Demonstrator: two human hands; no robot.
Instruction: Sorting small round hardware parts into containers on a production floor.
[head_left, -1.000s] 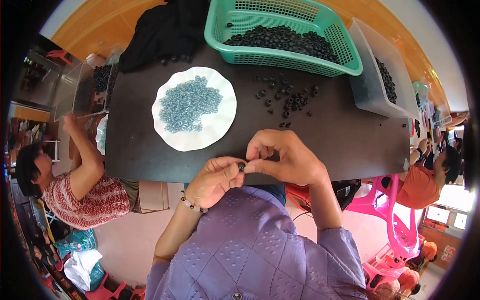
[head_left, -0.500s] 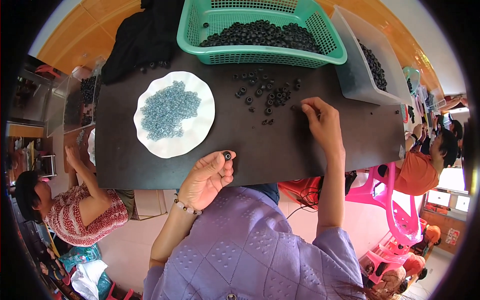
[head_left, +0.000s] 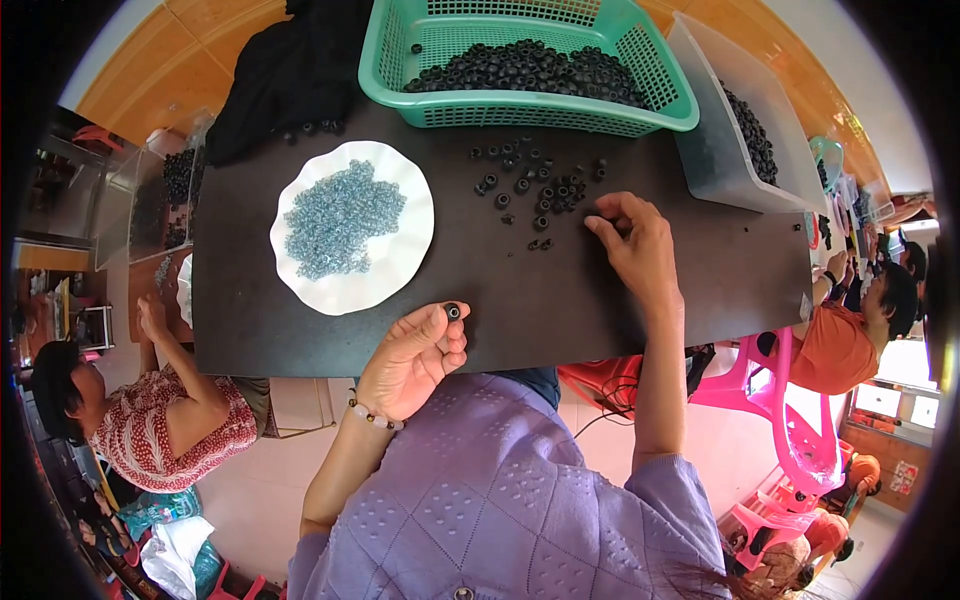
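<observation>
My left hand (head_left: 418, 355), palm up near the table's front edge, pinches a small round black part (head_left: 453, 312) with a pale ring in its middle. Farther right, my right hand (head_left: 638, 248) reaches down to the table, thumb and fingertips closing on another small black part (head_left: 592, 212), mostly hidden. Just left of those fingers lies a loose scatter of the same black parts (head_left: 542, 207). A white plate with a wavy rim (head_left: 407, 255) stands left of the scatter, with a heap of small clear bluish pieces (head_left: 340, 222) on it.
A green basket (head_left: 530, 110) of black parts stands at the back, beside a translucent bin (head_left: 715, 165) holding more. Black cloth (head_left: 285, 80) lies back left. One person (head_left: 165, 420) sits at the left, another (head_left: 840, 340) at the right near a pink chair (head_left: 775, 390).
My right hand has shifted slightly left and its fingertips have come onto the black part that lay beside them. My left hand keeps its pinch almost unmoved. The view has shifted slightly.
</observation>
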